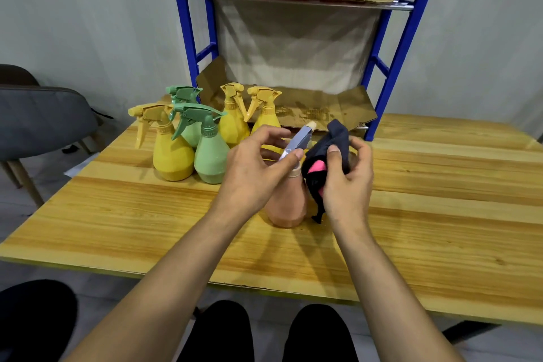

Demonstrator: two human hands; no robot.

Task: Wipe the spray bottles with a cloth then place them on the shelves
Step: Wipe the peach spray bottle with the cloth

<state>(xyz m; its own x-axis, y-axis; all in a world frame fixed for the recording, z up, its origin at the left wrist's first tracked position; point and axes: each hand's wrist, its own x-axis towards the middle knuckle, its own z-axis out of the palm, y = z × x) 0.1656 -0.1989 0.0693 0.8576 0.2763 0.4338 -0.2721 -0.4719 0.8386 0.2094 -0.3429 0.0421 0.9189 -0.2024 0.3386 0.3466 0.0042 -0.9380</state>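
A peach-pink spray bottle [286, 205] with a grey spray head stands on the wooden table [426, 214] in front of me. My left hand [252, 173] pinches the grey spray head between thumb and fingers. My right hand [346, 182] grips a dark cloth [329, 150] with a pink patch, pressed against the bottle's neck and right side. Behind, to the left, stand several more spray bottles: a yellow one [170, 156], a green one [211, 156], another green one [188, 114] and two yellow ones [233, 120] near the shelf.
A blue metal shelf unit [405, 38] stands at the table's far edge, its shelves lined with cardboard [323, 112]. A grey chair [38, 120] is at the left. My knees show below the table's near edge.
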